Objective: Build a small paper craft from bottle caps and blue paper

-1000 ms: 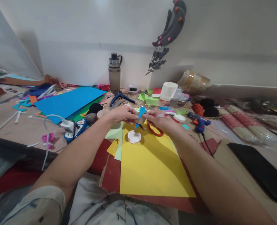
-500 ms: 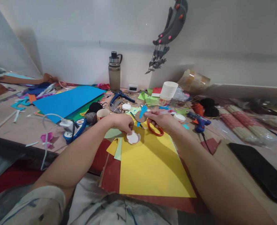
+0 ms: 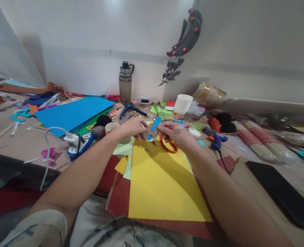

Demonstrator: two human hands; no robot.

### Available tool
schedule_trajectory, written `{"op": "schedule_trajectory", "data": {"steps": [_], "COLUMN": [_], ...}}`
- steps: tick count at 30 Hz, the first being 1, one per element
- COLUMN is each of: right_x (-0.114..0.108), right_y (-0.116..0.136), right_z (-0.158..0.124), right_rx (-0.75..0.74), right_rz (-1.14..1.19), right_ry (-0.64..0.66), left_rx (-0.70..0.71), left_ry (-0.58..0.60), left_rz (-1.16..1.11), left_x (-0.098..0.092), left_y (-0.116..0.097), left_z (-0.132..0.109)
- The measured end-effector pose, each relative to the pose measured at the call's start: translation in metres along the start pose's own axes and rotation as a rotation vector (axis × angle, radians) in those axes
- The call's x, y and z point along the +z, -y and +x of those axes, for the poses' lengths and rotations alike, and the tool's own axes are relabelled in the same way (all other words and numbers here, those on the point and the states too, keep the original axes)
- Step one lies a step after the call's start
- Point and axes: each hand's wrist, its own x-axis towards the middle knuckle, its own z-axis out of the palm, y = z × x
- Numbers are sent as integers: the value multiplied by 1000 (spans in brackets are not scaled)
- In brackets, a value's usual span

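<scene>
My left hand (image 3: 131, 126) and my right hand (image 3: 174, 134) meet above the far edge of a yellow paper sheet (image 3: 162, 185). Between them they pinch a small round disc (image 3: 149, 134) with a blue paper cut-out (image 3: 156, 122) standing against it. My left fingers are closed on the disc's left side. My right hand is closed too, with the red loop of a pair of scissors (image 3: 168, 146) hanging under it and a thin white and pink stick (image 3: 181, 126) poking out past the knuckles. The yellow sheet lies on a dark red board (image 3: 117, 202).
A large blue sheet (image 3: 72, 111) lies at the left, with yarn balls (image 3: 102, 120) and a white plug and cable (image 3: 70, 138) near it. Behind are a grey bottle (image 3: 125, 84), stacked paper cups (image 3: 183, 103), a blue glue gun (image 3: 215, 139), bundled sticks (image 3: 256, 141) and a black slab (image 3: 283, 192).
My left hand went down to the white disc on the yellow sheet, picked it up and brought it back up to the blue cut-out at my right hand. The view shifted slightly.
</scene>
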Motion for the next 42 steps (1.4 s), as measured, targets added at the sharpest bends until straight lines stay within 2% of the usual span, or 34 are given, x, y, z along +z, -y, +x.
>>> {"op": "schedule_trajectory", "data": {"steps": [6,13,19,24,29,32,35,38,42], "right_x": [-1,-7,-8,-9,-8,-4,1,4,8], "right_y": [-7,-8,-7,-6,6,10,9,4,-1], "right_z": [3,5,0,-4,-13,-17,-17,-13,-6], "right_rx": [16,4,-111,-241,-404,-461,-460,-430,-350], "right_rz": [-25,-37,-172,-338,-588,-636,-622,-591,-507], "right_ry": [-23,31,30,8,-80,-107,-156,-198,-180], "left_rx": [38,18,13,98,95,71,94,175,285], "left_ry": [114,140,110,129,27,-57,-106,-149,-180], "left_rz": [-242,-469,-510,-469,-440,-444,-425,-386,-414], "left_x": [-3,-3,0,2,7,12,15,17,21], "left_y": [3,9,6,9,13,12,11,11,13], "left_z": [1,8,6,9,13,13,13,15,18]}}
